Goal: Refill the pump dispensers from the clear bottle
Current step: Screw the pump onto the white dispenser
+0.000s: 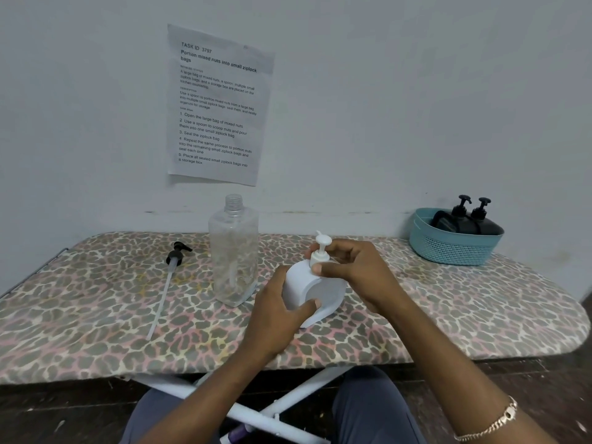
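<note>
Your left hand (282, 310) grips the white dispenser (315, 291) just right of the clear bottle (234, 251) while your right hand (355, 277) pinches its pump collar (320, 256); brace the body, turn the collar squarely, and avoid tipping.

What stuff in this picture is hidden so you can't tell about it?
1. Head view: how much is inside the white dispenser in the left hand; its solid wall hides that.
2. Head view: whether the white pump is screwed tight; the right hand wraps its collar.
3. Head view: the two black dispensers' lower halves; the teal basket wall hides them.
</note>
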### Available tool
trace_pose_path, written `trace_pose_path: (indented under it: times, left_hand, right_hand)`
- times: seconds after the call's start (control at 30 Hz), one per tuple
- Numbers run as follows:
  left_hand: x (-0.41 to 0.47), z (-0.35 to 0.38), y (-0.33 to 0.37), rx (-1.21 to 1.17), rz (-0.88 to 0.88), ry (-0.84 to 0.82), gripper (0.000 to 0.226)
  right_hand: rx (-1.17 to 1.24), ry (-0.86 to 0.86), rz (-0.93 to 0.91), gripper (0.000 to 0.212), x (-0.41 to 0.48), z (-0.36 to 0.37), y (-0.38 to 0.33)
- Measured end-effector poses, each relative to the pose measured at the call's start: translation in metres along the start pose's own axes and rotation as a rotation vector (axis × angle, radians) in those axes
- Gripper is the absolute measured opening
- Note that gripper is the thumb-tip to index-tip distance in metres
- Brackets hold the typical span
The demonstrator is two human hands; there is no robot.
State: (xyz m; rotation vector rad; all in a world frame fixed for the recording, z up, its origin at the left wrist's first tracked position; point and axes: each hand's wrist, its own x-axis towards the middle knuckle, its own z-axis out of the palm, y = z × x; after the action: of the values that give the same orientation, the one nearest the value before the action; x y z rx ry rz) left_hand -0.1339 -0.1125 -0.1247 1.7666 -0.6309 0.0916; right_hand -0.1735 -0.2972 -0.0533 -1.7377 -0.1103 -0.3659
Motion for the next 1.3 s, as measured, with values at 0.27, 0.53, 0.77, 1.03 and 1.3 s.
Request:
trace_pose_path:
  times: [0.27, 0.53, 0.77, 1.03, 1.3]
  left_hand:
    - [0.0, 0.0, 0.0, -0.015, -0.001, -0.001, 0.047]
    - [0.0, 0.0, 0.001, -0.021, -0.004, 0.003, 0.046]
    - [-0.001, 0.0, 0.003, -0.024, -0.012, 0.003, 0.046]
    - [-0.001, 0.0, 0.003, -0.024, -0.013, 0.006, 0.045]
    - [-0.002, 0.001, 0.004, -0.003, 0.001, 0.018, 0.042]
  right_hand:
    - [-0.037, 0.136, -0.019, 0.02, -0.001, 0.015, 0.005]
    - [-0.021, 0.174, -0.064, 0.025, -0.002, 0.018, 0.01]
    - [-0.024, 0.221, -0.083, 0.03, -0.004, 0.021, 0.013]
    - [-0.013, 0.326, -0.101, 0.029, -0.012, 0.035, 0.013]
    - [-0.015, 0.442, -0.153, 0.029, -0.017, 0.05, 0.017]
